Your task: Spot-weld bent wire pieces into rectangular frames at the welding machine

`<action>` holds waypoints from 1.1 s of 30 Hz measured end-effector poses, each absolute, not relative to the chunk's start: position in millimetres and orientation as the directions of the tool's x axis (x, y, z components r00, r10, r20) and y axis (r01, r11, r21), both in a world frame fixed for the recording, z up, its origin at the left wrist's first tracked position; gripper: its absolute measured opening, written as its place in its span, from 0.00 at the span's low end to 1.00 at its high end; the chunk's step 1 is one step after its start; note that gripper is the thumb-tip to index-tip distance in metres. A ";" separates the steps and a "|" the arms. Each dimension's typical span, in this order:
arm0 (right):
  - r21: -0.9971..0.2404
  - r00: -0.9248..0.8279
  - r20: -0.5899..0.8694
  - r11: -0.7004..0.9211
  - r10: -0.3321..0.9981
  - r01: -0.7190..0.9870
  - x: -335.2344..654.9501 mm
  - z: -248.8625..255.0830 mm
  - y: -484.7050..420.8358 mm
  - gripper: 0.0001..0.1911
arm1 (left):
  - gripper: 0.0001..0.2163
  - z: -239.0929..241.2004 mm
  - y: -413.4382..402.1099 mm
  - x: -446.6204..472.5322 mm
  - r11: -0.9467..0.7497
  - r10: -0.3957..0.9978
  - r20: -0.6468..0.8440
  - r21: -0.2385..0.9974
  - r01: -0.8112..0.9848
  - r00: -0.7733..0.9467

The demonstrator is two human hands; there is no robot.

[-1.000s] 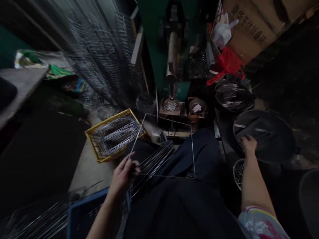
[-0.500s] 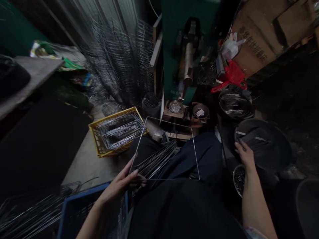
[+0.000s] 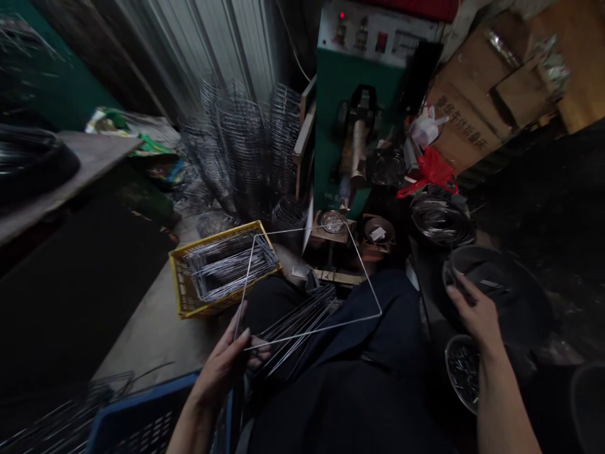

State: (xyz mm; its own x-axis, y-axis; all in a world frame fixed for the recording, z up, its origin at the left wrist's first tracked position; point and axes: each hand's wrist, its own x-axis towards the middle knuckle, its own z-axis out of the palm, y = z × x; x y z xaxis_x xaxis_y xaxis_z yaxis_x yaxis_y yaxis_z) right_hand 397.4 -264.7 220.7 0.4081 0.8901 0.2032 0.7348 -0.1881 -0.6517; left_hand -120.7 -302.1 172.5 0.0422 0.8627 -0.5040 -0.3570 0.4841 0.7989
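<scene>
My left hand [image 3: 225, 366] pinches the near corner of a thin rectangular wire frame [image 3: 366, 282], which tilts up over my lap toward the green machine [image 3: 352, 94]. More wire frames [image 3: 297, 321] lie in a bundle across my dark trousers under it. My right hand [image 3: 476, 309] hovers with fingers spread over the rim of a large dark round pan [image 3: 515, 287] holding a few metal strips; nothing is in that hand.
A yellow crate [image 3: 189, 302] of wire frames sits left of the machine. Stacked wire racks [image 3: 246, 145] stand behind it. A blue crate [image 3: 137, 422] is at my lower left, a small bowl of metal bits [image 3: 460, 372] beside my right knee, and cardboard boxes [image 3: 472, 94] upper right.
The head camera tilted upward. My left hand swung the wire frame's far edge up toward the machine. My right hand lifted off the pan's contents and drew back to its near rim.
</scene>
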 end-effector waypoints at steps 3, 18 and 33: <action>-0.628 0.246 0.219 -0.057 0.944 0.776 375.4 241.3 -278.3 0.31 | 0.45 167.9 -299.6 -116.4 0.504 0.855 -0.514 0.787 -0.357 0.075; -0.489 -0.447 0.029 0.403 0.894 0.774 245.7 224.4 -266.8 0.31 | 0.45 167.4 -287.6 -78.0 0.518 0.853 -0.439 0.771 -0.370 0.282; -0.644 -0.447 0.025 0.356 0.894 0.677 218.5 208.8 -260.5 0.32 | 0.47 154.6 -275.9 -49.1 0.509 0.856 -0.396 0.752 -0.418 0.331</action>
